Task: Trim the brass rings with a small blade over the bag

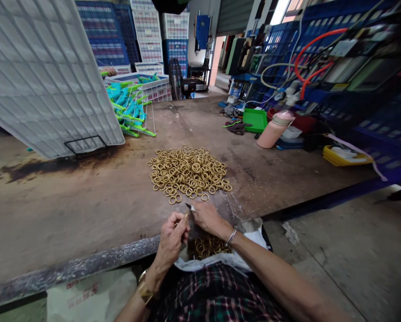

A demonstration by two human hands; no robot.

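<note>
A heap of brass-coloured rings (187, 172) lies on the brown worktable, a few of them loose at its near edge. Just in front of the heap, my left hand (172, 237) is closed, pinching a brass-coloured ring (186, 215) at the fingertips. Close beside it, my right hand (207, 217) is closed around a small knife-like tool with a dark pointed tip (188, 206); its handle is mostly hidden by the fingers. Below both hands, more rings (209, 247) lie in a pale plastic bag (203, 264) at my lap, against the table edge.
A large white ribbed panel (53, 76) leans upright in a black wire stand (86, 145) at left. Behind it are teal and green plastic pieces (130, 107). On the right stand a pink bottle (275, 129), a green tray (255, 120) and a yellow tray (346, 156).
</note>
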